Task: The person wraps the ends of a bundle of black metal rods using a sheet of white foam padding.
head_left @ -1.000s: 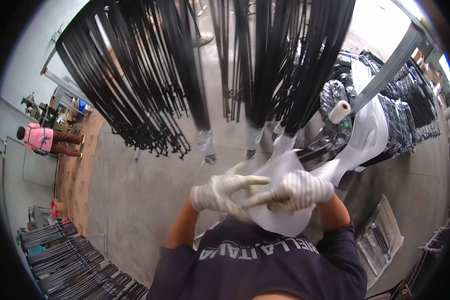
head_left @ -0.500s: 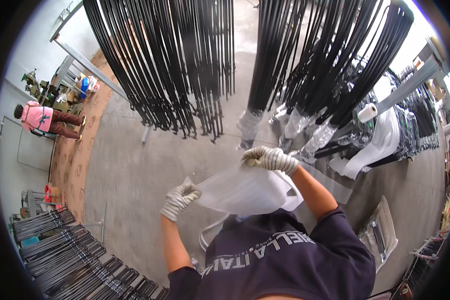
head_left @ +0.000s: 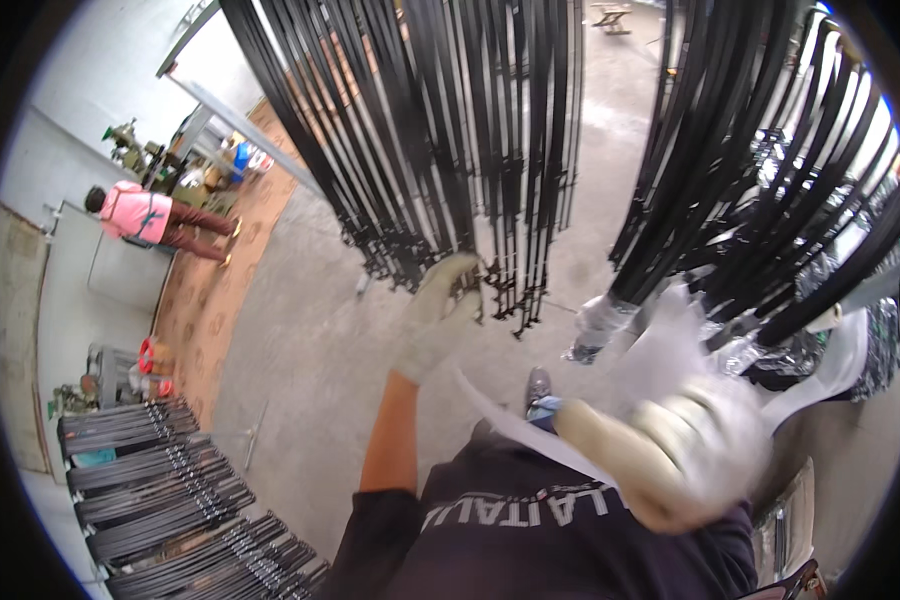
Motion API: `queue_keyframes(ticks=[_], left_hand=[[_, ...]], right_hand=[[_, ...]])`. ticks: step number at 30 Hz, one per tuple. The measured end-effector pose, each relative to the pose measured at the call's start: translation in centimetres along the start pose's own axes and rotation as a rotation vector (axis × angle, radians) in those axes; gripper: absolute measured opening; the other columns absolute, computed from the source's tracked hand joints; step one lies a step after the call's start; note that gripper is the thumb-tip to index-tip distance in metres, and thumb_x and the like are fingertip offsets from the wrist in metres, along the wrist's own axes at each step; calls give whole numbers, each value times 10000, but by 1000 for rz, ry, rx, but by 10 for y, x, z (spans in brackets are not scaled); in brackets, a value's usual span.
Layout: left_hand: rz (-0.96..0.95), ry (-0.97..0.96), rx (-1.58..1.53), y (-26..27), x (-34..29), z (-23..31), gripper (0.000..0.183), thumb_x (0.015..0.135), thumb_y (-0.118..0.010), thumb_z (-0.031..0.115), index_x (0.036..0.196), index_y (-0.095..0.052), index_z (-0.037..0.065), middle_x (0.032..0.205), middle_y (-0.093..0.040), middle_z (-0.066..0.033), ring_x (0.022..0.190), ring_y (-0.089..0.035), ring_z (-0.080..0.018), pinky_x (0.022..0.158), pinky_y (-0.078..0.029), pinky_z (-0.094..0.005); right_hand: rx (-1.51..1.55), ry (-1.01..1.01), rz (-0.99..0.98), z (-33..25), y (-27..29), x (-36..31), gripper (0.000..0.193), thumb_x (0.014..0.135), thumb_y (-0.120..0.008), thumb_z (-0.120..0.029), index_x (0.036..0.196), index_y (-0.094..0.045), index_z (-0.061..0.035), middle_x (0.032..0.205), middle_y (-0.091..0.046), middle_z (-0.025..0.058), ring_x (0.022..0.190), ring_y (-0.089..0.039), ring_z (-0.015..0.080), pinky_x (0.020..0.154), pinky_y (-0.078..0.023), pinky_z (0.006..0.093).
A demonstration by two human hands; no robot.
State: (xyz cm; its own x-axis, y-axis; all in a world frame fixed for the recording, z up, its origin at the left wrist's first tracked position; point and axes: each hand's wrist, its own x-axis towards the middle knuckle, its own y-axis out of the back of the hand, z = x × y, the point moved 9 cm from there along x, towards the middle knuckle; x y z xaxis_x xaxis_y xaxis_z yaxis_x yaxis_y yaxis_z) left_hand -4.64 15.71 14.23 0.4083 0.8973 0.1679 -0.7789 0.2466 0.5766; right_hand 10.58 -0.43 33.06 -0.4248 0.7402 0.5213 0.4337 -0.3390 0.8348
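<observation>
The left row of hanging black rods (head_left: 450, 170) is the landmark here, and the left hand (head_left: 432, 312) is at its lower tips, fingers part-curled around a few ends; whether they are clamped tight I cannot tell. The right hand (head_left: 692, 450), below the row and to its right, is blurred, but its fingers look folded into a loose fist with the white sheet (head_left: 660, 358) caught in it — the exact pinch is hidden. To handle this well, I would gather the ends evenly in the left palm, keep the tips level, and hold the sheet by one edge so it hangs flat, clear of the small fittings that could snag it. The rods are slim, straight and smooth, with knobbly fittings at the bottom; the sheet is thin, pliable and milky, one pale strip of it curving below the row. Right of the row hangs a second bundle (head_left: 710, 150), its foot in crinkled, glossy clear film (head_left: 604, 322). The gloves are pale knit fabric, and the concrete floor (head_left: 305, 340) beneath the row is matt grey — dull against that shiny film.
</observation>
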Motion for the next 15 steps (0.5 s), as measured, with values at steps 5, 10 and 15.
queue_keyframes(ticks=[5,10,15], left_hand=[[90,-199,-198,-8,46,-8,385,774,-585,159,1139,-489,82,1199,-445,-131,1128,-416,-239,953,-328,-307],[137,-185,-227,32,63,-19,333,775,-594,151,1097,-531,98,1186,-463,-117,1103,-435,-225,928,-348,-301],[-112,-263,-295,-5,90,32,309,760,-548,40,1068,-552,57,1131,-506,-128,1104,-442,-221,961,-299,-289]], right_hand=[[-228,-37,139,-34,29,22,530,722,-432,-557,1052,-598,-177,549,-312,-4,451,-308,136,480,-299,282],[-223,93,-163,-46,29,76,587,750,-378,-664,964,-642,-186,532,-347,12,446,-338,159,488,-325,281],[-391,-327,395,-40,33,47,453,613,-464,-478,912,-616,-173,622,-389,20,505,-389,149,500,-334,309]])
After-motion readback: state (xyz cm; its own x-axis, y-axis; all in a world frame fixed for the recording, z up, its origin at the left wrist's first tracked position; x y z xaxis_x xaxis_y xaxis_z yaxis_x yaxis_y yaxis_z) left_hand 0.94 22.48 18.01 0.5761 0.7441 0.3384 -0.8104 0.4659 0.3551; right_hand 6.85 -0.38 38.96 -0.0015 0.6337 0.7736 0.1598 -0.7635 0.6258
